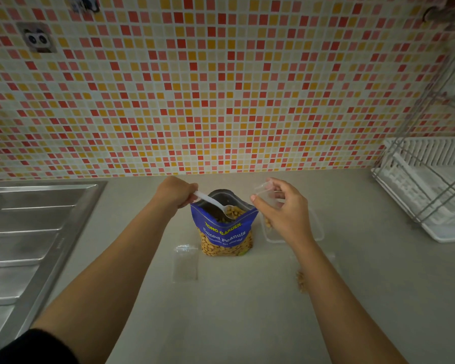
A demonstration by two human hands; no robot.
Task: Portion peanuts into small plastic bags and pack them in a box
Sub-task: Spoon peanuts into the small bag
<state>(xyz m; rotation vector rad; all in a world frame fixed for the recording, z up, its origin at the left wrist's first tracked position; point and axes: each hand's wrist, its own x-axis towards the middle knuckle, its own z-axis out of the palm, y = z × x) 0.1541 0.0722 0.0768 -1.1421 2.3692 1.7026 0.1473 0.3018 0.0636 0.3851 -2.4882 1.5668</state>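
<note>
Writing: the blue peanut pouch point(225, 232) reads "TONG GARDEN" in yellow and "Salted Peanuts" in white. A smaller line of script under that is too small for me to read.
Pouch: it stands upright mid-countertop point(234, 311), nearer the back edge than the front. Its top is open and peanuts show both in the mouth and through the clear lower window.
My left hand point(175, 191): my fingers are curled tight round the handle end of a white plastic spoon point(210, 200). The spoon slants down to the right, and its bowl sits in the pouch mouth among the peanuts.
My right hand point(281, 206): my thumb and fingertips pinch the top of a small clear bag point(267, 195), just right of the pouch. The bag hangs below my grip with a few peanuts at its bottom.
Box: a clear plastic box point(317, 227) sits on the countertop right of the pouch, partly under my right hand and the hanging bag.
Empty bag point(185, 262): it lies flat just left of the pouch's base, toward the front edge.
Filled bag point(301, 281): a small bag with peanuts in it lies beside my right forearm, partly hidden by it.
Left edge: a steel sink point(24, 232) with a ribbed drainboard.
Right back corner: a white dish rack point(426, 185) with a wire frame.
Wall: red, orange and cream mosaic tiles point(221, 88), with a panda sticker point(37, 39) at upper left.
</note>
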